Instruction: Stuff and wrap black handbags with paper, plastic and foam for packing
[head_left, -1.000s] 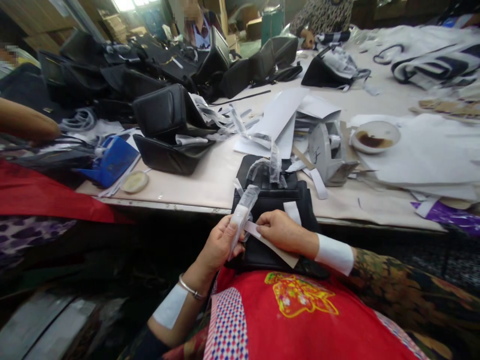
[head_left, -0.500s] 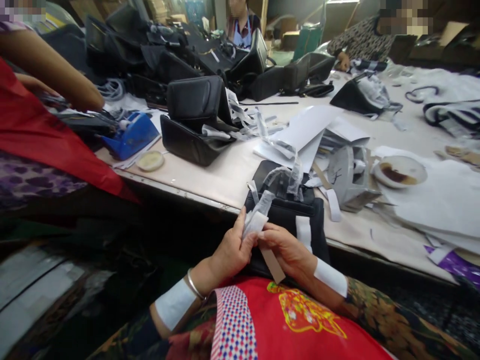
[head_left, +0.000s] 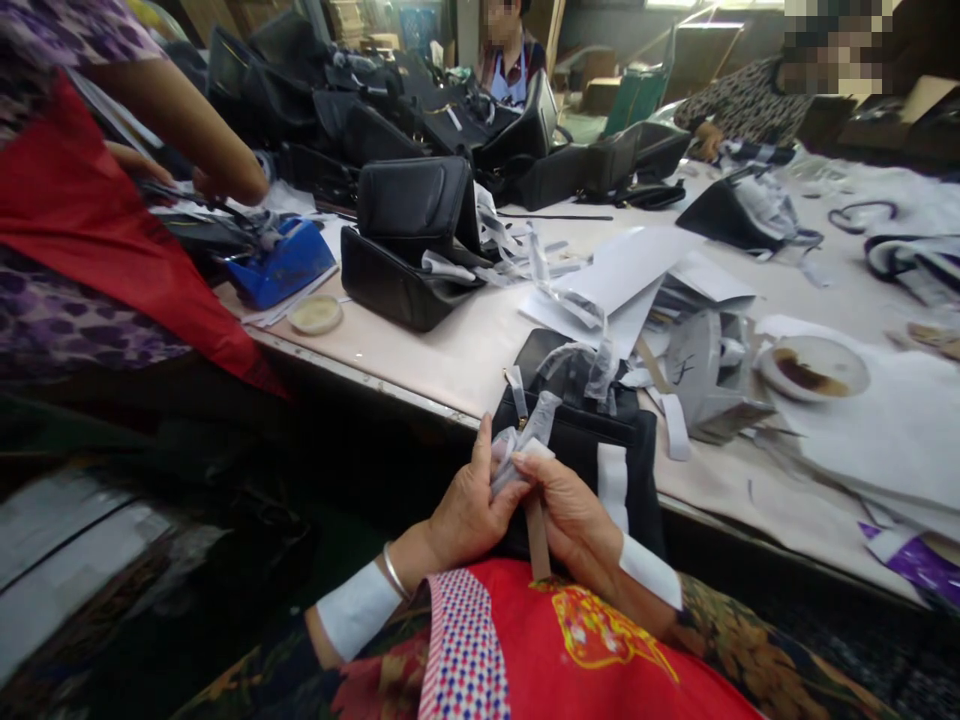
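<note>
My left hand (head_left: 469,510) and my right hand (head_left: 570,510) meet over my lap, both pinched on a white paper-wrapped strap (head_left: 525,440). A tan paper strip (head_left: 537,540) hangs down from my right hand's fingers. Behind the hands a black handbag (head_left: 600,440) rests against the table edge, with a white strip on its front and clear plastic wrapping (head_left: 577,365) round its handles. White bands circle both my wrists.
A black bag (head_left: 412,240) stands open on the table (head_left: 450,350), with a blue tape dispenser (head_left: 281,265), a small round lid (head_left: 315,314), a grey dispenser (head_left: 705,375) and a stained dish (head_left: 814,367). White sheets lie right. A person in red (head_left: 90,230) works left; others sit across.
The tan strip has swung from slanting right to hanging straight down. My hands have drawn closer together on the wrapped strap. The view has shifted, bringing the person on the left closer.
</note>
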